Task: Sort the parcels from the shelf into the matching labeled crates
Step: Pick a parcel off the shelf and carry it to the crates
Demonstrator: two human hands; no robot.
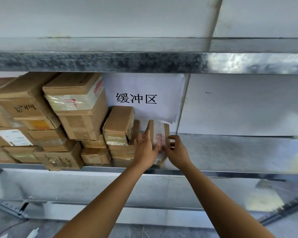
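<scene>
Head view: 2 bare arms rise from the bottom edge and meet at centre frame.
Parcel: small brown cardboard parcel [159, 134] with a white label and red print, standing upright on the shelf just right of centre, tilted slightly, below the sign.
Left hand: left hand [145, 148] holds the parcel's left side, fingers laid up along that face, thumb across the front.
Right hand: right hand [176, 150] pinches the parcel's right edge, fingers curled, thumb on the label.
Shelf: galvanised metal shelf [230, 174] runs across the frame; its right half reflects light.
Box stack: brown cardboard boxes [67, 117] piled in several layers at left, many wrapped in clear tape.
Nearest box: small taped box [119, 125] just left of the parcel, on top of others.
Sign: white paper sign [144, 98] on the back wall, printed 缓冲区.
Upper beam: mottled metal beam [110, 62] spans the upper frame.
</scene>
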